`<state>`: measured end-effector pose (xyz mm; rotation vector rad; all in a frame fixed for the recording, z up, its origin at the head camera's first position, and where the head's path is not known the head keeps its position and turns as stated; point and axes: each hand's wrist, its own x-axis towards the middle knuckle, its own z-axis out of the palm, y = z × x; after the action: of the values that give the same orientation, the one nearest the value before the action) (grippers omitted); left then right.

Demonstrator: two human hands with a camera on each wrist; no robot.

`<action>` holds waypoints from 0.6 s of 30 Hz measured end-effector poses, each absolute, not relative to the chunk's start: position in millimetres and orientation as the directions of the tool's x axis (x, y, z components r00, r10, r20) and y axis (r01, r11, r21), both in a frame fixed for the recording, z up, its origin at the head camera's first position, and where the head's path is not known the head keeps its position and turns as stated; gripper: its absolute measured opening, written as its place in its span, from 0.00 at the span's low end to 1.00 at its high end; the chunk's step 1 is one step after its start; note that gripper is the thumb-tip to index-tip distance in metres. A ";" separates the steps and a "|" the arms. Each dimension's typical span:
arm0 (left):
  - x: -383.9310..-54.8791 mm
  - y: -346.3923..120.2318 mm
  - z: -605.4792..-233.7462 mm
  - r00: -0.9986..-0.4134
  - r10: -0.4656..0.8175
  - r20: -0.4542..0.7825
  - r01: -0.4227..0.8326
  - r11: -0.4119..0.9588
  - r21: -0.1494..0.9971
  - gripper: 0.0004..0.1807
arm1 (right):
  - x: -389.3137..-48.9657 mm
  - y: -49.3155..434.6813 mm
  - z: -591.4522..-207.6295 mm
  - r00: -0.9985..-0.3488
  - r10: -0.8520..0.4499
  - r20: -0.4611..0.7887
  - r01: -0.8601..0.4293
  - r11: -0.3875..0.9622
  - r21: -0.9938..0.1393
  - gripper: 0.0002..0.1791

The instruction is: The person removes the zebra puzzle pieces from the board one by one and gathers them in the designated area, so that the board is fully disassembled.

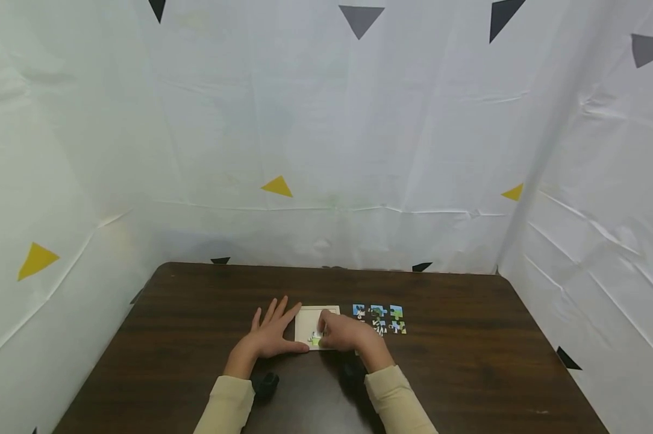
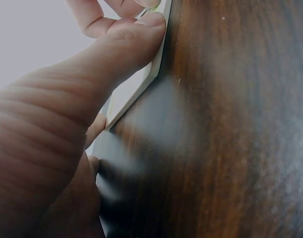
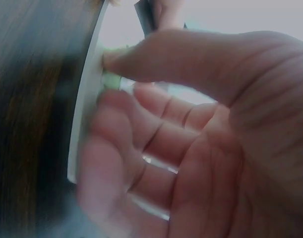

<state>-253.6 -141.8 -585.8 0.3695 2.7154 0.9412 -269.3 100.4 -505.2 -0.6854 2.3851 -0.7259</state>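
Observation:
A small pale puzzle tray lies on the table between both hands. My left hand is spread at its left side, with the thumb along the near edge and the index fingertip by the far left corner. In the left wrist view that thumb rests on the tray's rim. Over the tray's near right part, my right hand has bent fingers. Its thumb and index finger pinch a green jigsaw piece, blurred in the right wrist view. Green and white picture shows in the tray's near part.
Several loose jigsaw pieces in blue, green and white lie in rows right of the tray, partly behind the right hand. The dark wooden table extends to both sides. White curtains with triangles enclose its back and sides.

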 end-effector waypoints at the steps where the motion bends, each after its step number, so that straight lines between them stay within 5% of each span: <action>1: -253.7 -141.7 -585.8 -0.938 0.314 -0.144 0.157 0.760 0.631 0.65 | -269.4 101.4 -505.9 -0.718 -0.600 -0.353 -0.279 0.713 -0.643 0.10; 7: -255.1 -141.2 -584.7 -0.941 0.307 -0.141 0.157 0.767 0.622 0.65 | -270.9 105.2 -507.7 -0.704 -0.615 -0.356 -0.196 0.650 -0.734 0.13; 18: -251.3 -139.9 -579.6 -0.939 0.310 -0.147 0.150 0.755 0.638 0.66 | -268.2 107.4 -508.1 -0.719 -0.588 -0.370 -0.176 0.669 -0.722 0.16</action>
<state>-251.3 -139.9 -579.6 0.3610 2.7099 0.9553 -268.2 107.4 -508.1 -0.5873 2.2860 -0.9053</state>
